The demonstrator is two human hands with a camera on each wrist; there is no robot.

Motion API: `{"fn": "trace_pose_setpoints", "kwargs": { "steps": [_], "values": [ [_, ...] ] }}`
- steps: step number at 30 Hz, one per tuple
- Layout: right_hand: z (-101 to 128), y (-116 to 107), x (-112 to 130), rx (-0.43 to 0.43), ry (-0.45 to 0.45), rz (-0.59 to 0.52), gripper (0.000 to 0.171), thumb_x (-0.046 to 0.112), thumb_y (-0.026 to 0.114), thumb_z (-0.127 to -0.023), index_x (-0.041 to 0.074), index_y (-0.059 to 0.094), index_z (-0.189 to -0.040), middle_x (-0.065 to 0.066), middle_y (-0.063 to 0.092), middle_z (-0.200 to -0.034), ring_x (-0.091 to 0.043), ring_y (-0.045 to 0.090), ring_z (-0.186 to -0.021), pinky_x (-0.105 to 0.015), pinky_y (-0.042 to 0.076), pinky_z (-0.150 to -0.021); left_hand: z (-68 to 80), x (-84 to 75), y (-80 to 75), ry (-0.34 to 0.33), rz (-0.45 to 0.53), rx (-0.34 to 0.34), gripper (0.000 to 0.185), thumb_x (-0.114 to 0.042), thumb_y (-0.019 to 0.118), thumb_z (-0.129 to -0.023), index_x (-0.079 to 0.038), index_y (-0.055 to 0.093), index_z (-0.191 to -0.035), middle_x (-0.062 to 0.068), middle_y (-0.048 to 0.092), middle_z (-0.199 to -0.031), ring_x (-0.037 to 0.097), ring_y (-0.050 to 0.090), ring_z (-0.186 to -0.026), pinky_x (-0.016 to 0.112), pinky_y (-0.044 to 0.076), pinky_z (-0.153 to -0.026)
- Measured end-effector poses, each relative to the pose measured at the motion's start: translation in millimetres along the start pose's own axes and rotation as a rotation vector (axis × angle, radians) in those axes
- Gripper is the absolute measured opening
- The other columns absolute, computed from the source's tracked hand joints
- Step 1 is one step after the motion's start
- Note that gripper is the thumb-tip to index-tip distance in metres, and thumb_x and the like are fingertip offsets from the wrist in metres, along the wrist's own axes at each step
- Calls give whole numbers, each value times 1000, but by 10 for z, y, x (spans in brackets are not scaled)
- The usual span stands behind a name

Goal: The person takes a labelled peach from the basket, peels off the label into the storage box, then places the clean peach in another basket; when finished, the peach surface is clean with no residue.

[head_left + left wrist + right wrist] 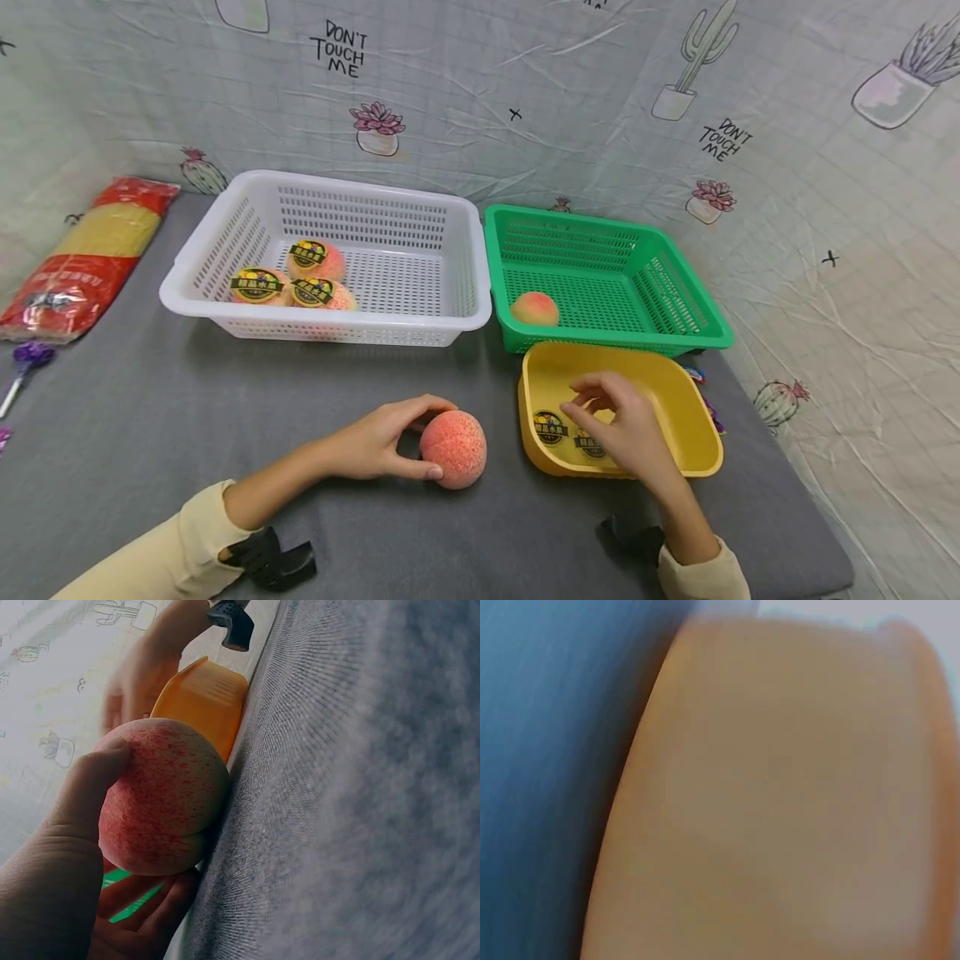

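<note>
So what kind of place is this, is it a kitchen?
Probably not: it looks like a makeshift sorting table. A wrinkled cactus-print sheet hangs behind a grey-covered table holding a white basket and a green basket.

A grey table (150, 433) carries everything. At its far side a white basket (225, 317) stands left of a green basket (705, 329), nearly touching. Just near of the green one sits a yellow tub (697, 433). A peach (453, 448) rests on the cloth left of the tub. A red packet (82, 258) lies at the far left edge, a purple item (30, 357) near it.
</note>
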State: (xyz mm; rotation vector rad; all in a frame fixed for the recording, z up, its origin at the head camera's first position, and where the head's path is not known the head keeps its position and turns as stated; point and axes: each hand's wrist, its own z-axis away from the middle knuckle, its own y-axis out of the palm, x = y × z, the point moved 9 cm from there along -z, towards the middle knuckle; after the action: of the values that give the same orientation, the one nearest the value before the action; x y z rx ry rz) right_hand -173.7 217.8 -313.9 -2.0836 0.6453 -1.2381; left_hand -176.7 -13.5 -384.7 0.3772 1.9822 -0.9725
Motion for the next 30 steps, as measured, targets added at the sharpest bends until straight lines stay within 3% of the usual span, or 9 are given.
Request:
{"fn": "trace_pose_setpoints", "kwargs": {
  "steps": [3, 7, 11, 19, 21, 23, 27, 30],
  "values": [
    [-16, 176, 274, 44, -110, -215, 44, -2, 80, -73, -1, 60, -113, -9, 61, -105, -24, 63, -92, -38, 55, -74, -1, -8, -5, 5, -14, 0, 61, -31, 76, -82, -12, 47, -131, -4, 55, -121, 11, 58, -104, 30, 49, -87],
    [-16, 437, 586, 149, -211, -350, 65, -3, 82, -68, -1, 52, -126, -16, 53, -124, -30, 55, -110, -40, 51, -84, -2, -18, -16, 21, -28, 1, 61, -31, 76, -82, -11, 46, -131, -4, 55, -120, 11, 58, -104, 30, 49, -86],
    [-7, 686, 767, 269, -245, -376, 76, 2, 84, -69, 2, 45, -134, -14, 42, -137, -28, 44, -123, -37, 46, -93, 1, -31, -32, 41, -36, 17, 61, -30, 75, -82, -10, 46, -132, -2, 55, -121, 12, 58, -104, 31, 49, -86],
    [-21, 1013, 817, 421, -218, -245, 83, 25, 86, -70, 9, 43, -139, -8, 39, -141, -20, 41, -126, -39, 45, -95, 3, -69, -196, 6, -124, 38, 62, -35, 77, -81, -9, 50, -130, 0, 57, -121, 13, 57, -104, 33, 48, -88],
    [-23, 1062, 806, 441, -210, -227, 84, 25, 86, -69, 9, 43, -139, -8, 40, -141, -19, 41, -126, -39, 44, -95, 1, -138, -329, 40, -177, -16, 53, -33, 77, -81, -10, 56, -124, -1, 58, -118, 15, 57, -103, 33, 48, -87],
    [-22, 1104, 800, 453, -216, -214, 85, 24, 87, -68, 8, 43, -138, -8, 40, -140, -19, 41, -126, -39, 42, -97, 7, -243, -515, 99, -257, -122, 41, -30, 75, -83, -12, 61, -117, -2, 61, -114, 16, 58, -102, 32, 47, -87],
    [-23, 1158, 808, 460, -246, -198, 85, 21, 89, -66, 7, 44, -136, -5, 43, -138, -17, 41, -127, -39, 38, -101, 96, -491, -944, 240, -480, -433, 22, -22, 69, -87, -8, 67, -105, 3, 64, -108, 22, 58, -101, 32, 43, -91],
    [-24, 1176, 816, 455, -269, -189, 82, 18, 89, -65, 8, 46, -134, -5, 44, -137, -17, 42, -126, -38, 38, -101, 185, -596, -1172, 265, -658, -622, 19, -11, 67, -85, -2, 68, -102, 11, 65, -104, 31, 55, -100, 40, 39, -93]
  ]
}}
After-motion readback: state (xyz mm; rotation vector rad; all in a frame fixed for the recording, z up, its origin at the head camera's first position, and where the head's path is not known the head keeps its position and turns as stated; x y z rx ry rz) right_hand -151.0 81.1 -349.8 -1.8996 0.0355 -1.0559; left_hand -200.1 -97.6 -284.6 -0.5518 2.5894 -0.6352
